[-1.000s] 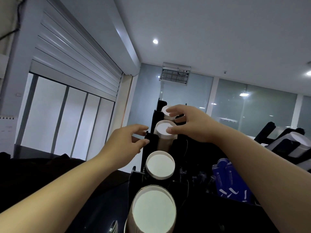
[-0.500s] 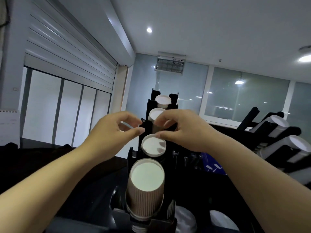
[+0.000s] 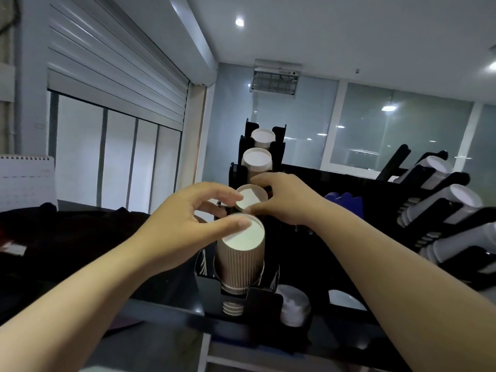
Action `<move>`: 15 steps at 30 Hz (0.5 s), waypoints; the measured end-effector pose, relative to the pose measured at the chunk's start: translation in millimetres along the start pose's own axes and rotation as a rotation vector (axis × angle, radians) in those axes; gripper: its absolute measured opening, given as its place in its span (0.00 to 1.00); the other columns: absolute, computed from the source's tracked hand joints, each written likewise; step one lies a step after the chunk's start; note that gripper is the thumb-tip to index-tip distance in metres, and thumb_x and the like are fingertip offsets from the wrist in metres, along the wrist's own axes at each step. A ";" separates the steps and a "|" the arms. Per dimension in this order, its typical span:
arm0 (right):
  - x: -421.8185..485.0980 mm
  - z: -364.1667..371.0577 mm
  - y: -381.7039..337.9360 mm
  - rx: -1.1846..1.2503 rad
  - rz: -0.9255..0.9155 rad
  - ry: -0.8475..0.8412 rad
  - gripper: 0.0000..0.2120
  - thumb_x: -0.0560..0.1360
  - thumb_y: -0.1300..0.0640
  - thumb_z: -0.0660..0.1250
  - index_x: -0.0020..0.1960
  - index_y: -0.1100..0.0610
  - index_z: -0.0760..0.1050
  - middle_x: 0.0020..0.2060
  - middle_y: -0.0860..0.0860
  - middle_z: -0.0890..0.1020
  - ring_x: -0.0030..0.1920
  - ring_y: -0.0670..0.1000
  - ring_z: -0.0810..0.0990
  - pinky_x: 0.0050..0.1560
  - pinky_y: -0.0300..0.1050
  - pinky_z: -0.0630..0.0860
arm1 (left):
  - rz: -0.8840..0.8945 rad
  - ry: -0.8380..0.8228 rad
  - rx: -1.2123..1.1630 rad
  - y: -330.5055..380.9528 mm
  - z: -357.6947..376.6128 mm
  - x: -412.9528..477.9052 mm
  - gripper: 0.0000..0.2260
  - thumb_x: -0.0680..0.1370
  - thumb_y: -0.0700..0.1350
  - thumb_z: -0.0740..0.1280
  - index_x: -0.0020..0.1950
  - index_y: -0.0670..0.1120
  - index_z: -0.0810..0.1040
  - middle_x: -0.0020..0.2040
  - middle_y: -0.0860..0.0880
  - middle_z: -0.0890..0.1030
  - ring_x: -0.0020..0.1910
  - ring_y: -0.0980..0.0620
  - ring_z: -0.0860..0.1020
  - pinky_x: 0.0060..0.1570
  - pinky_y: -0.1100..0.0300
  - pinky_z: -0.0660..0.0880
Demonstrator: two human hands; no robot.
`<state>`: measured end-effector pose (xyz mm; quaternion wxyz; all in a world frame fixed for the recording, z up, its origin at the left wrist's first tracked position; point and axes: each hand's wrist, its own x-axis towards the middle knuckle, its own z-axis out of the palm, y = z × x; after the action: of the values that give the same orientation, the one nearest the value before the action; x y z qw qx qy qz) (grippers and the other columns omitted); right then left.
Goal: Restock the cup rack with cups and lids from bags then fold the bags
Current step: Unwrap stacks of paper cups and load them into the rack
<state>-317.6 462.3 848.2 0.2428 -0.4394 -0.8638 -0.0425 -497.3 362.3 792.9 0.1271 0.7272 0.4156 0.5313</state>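
My right hand (image 3: 284, 202) pinches the cup stack (image 3: 253, 198), base tilted up toward me; left hand (image 3: 182, 226) curls beside it, grip unclear.

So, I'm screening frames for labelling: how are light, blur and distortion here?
Head view: dim bluish light, the black cup rack lost in shadow; ceiling spots flare and mirror in the glass wall; left hand and right hand smear at the fingertips around the cup stack; wide lens slants the shutter.
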 end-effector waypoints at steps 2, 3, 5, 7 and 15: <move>-6.0 -2.6 -1.1 0.066 0.005 0.016 0.30 0.69 0.44 0.74 0.67 0.51 0.73 0.62 0.48 0.78 0.61 0.49 0.75 0.62 0.47 0.72 | -0.023 -0.069 0.069 0.7 0.4 -3.0 0.26 0.57 0.67 0.71 0.54 0.65 0.76 0.54 0.65 0.77 0.52 0.66 0.77 0.48 0.62 0.78; -9.8 -5.0 -1.5 0.104 0.004 0.037 0.28 0.69 0.45 0.73 0.67 0.51 0.73 0.62 0.48 0.78 0.60 0.48 0.76 0.62 0.46 0.72 | -0.030 -0.095 0.115 0.8 1.3 -4.6 0.28 0.56 0.67 0.73 0.55 0.66 0.75 0.55 0.66 0.76 0.53 0.67 0.76 0.49 0.63 0.77; -19.0 -10.2 -2.6 0.148 0.009 0.097 0.26 0.71 0.45 0.73 0.66 0.50 0.73 0.61 0.46 0.78 0.57 0.46 0.76 0.57 0.41 0.71 | -0.027 -0.132 0.236 0.4 4.9 -7.7 0.30 0.57 0.66 0.75 0.57 0.66 0.73 0.55 0.67 0.75 0.53 0.68 0.74 0.50 0.67 0.74; -29.4 -14.0 -3.5 0.180 0.007 0.154 0.24 0.71 0.45 0.72 0.65 0.49 0.73 0.60 0.44 0.78 0.56 0.43 0.75 0.53 0.38 0.69 | 0.006 -0.137 0.333 -2.4 8.3 -9.5 0.26 0.64 0.61 0.74 0.60 0.65 0.72 0.57 0.66 0.74 0.55 0.66 0.74 0.52 0.67 0.73; -72.9 -20.3 -3.0 0.344 0.016 0.282 0.17 0.72 0.48 0.72 0.60 0.49 0.76 0.55 0.44 0.79 0.55 0.43 0.77 0.50 0.33 0.72 | 0.036 -0.330 0.292 -13.7 5.1 -11.3 0.22 0.71 0.44 0.74 0.60 0.61 0.75 0.62 0.70 0.71 0.62 0.69 0.69 0.66 0.61 0.68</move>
<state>-276.0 400.8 833.2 0.4330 -0.3880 -0.8123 0.0463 -500.3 363.9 774.7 0.0773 0.8224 0.4484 0.3415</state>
